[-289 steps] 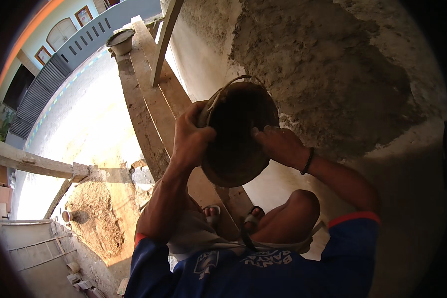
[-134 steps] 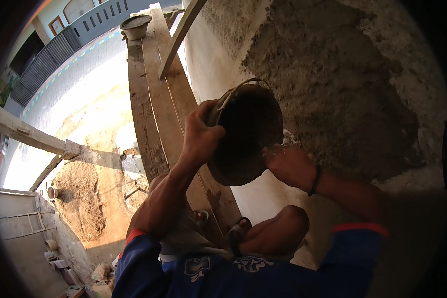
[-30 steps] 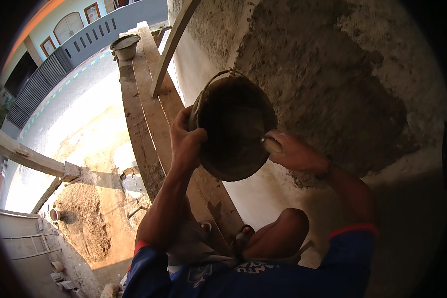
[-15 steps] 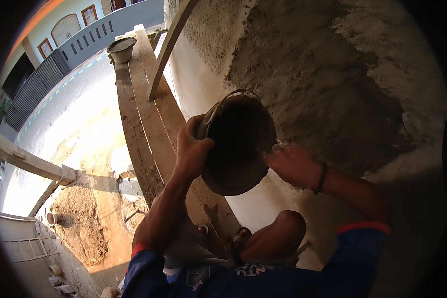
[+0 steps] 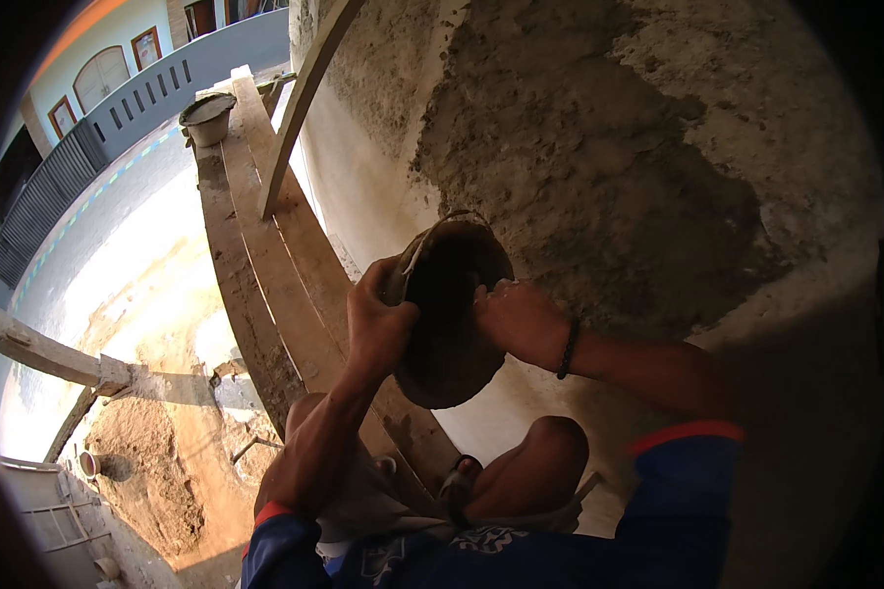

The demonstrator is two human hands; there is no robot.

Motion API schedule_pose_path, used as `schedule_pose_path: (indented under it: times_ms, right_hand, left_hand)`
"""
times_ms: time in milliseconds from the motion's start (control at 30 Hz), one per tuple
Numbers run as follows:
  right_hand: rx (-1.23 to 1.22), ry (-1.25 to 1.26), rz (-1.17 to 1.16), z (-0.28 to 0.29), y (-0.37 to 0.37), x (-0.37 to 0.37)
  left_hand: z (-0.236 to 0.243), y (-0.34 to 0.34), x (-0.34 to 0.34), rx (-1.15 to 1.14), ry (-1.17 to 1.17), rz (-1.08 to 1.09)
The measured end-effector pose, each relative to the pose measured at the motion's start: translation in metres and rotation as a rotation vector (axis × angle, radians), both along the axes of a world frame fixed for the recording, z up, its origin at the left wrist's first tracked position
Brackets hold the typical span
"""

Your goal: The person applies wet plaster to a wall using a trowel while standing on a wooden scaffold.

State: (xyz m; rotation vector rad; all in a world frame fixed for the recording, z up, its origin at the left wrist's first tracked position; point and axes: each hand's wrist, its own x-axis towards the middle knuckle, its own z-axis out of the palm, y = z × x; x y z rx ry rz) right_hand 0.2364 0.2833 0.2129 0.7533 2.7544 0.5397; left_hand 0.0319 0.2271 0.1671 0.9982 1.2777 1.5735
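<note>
A dark bucket (image 5: 452,368) is tilted in front of me, its mouth turned toward me and its inside in deep shadow. My left hand (image 5: 378,319) is closed around the left rim, thumb on the inner side. At the right part of the mouth is my right hand (image 5: 525,322), fingers curled and reaching over the opening. Whatever those fingers hold, if anything, is hidden. Just beyond the bucket stands a wall with a rough, darker patch of wet-looking mortar (image 5: 599,187).
I squat on scaffold planks (image 5: 300,265) running along the wall. A second bucket (image 5: 207,128), filled with grey material, stands at their far end. One slanted wooden post (image 5: 300,113) crosses the planks. Below on the left are a wooden beam (image 5: 44,348) and a sand heap (image 5: 142,471).
The bucket has come slightly nearer and tilted more, with my left hand still on its rim. My right hand has moved left, from the rim's edge to over the mouth.
</note>
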Motion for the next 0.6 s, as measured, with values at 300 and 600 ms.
schedule_pose_path:
  times_ms: [300, 600]
  right_hand:
    - [-0.477, 0.087, -0.048, -0.012, 0.009, 0.031]
    - [-0.972, 0.34, -0.114, -0.056, -0.021, 0.023]
  left_hand:
    - [0.007, -0.006, 0.004, 0.109, 0.158, -0.076]
    - [-0.002, -0.01, 0.016, 0.118, 0.319, -0.088]
